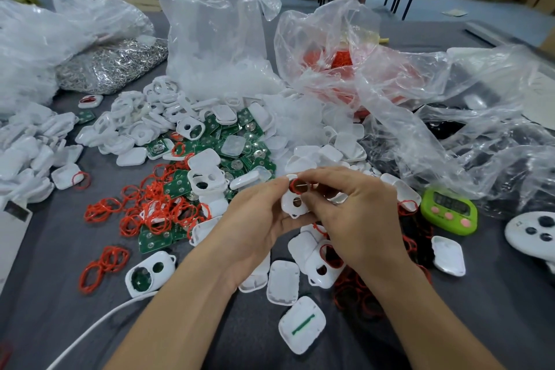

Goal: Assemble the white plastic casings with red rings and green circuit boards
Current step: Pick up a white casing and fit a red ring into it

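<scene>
My left hand (255, 219) grips a white plastic casing (292, 203) with two round holes, held above the table at centre. My right hand (357, 213) pinches a red ring (295, 185) at the casing's upper hole. Loose red rings (150, 207) lie scattered on the grey cloth to the left. Green circuit boards (240, 141) are piled behind the hands, mixed with white casings (132, 123). One casing with a green board inside (148, 273) lies at lower left. More white casing halves (301, 324) lie near my forearms.
Clear plastic bags stand behind the piles: one with white parts (216, 39), one with red rings (345, 60), one with metal pieces (111, 66). A green timer (449, 209) and a white controller (531, 231) sit at right. A white cable (99, 321) runs at lower left.
</scene>
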`<state>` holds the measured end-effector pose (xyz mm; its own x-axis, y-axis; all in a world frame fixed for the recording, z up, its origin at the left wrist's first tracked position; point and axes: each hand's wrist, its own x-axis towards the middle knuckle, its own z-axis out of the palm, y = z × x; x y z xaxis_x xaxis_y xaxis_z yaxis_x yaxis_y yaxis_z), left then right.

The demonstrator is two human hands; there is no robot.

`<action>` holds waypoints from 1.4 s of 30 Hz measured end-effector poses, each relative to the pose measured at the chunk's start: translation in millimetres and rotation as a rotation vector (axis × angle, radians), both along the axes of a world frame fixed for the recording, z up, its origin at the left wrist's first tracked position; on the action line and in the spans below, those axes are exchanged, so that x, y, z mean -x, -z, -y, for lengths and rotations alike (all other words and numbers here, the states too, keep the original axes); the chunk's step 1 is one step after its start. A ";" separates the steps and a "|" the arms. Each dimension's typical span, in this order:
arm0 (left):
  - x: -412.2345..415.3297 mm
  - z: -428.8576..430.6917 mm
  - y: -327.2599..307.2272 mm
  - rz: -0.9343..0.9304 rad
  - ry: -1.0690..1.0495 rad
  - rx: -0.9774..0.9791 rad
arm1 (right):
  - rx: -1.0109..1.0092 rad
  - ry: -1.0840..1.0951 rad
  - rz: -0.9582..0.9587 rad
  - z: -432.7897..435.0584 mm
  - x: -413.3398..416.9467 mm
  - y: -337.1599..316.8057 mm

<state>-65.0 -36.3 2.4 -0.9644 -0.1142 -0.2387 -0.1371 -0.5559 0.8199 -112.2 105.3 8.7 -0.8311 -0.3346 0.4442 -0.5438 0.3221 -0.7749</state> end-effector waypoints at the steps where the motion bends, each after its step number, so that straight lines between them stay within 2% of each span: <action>1: -0.6 0.1 -0.4 0.001 -0.003 0.017 | -0.007 0.000 -0.008 -0.3 0.2 0.1; 9: -2.1 1.0 0.6 -0.002 0.010 0.043 | -0.053 0.012 -0.088 -0.5 -1.8 0.6; 13: -3.5 1.1 2.1 -0.033 0.066 0.208 | -0.087 0.007 -0.082 0.7 -5.6 0.5; 20: -4.5 -2.2 4.9 -0.050 -0.037 0.423 | -0.149 0.022 -0.145 5.4 -7.1 4.5; 22: -5.2 -2.2 4.2 -0.080 -0.016 0.397 | -0.088 0.019 -0.054 2.8 -5.6 5.1; 25: -4.1 -0.2 2.8 -0.083 -0.034 0.299 | 0.113 -0.063 0.240 -3.4 -0.8 2.2; 30: -2.5 0.9 3.9 -0.116 0.007 0.234 | 0.337 0.027 0.504 -5.1 6.9 -0.8; 33: -3.6 1.3 3.6 -0.145 0.040 0.225 | 0.353 -0.010 0.633 -6.5 8.6 -2.3; 38: -5.5 1.9 -1.6 -0.172 0.095 0.103 | 0.429 -0.310 0.820 -15.6 14.1 -10.8; 42: -6.9 0.4 -4.0 -0.143 0.164 0.057 | 0.484 -0.342 0.886 -15.3 14.1 -9.7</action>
<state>-58.2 -36.7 6.4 -0.9947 0.0374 -0.0955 -0.1016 -0.4880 0.8669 -126.3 120.6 18.4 -0.8179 -0.5616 -0.1249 0.2738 -0.1890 -0.9430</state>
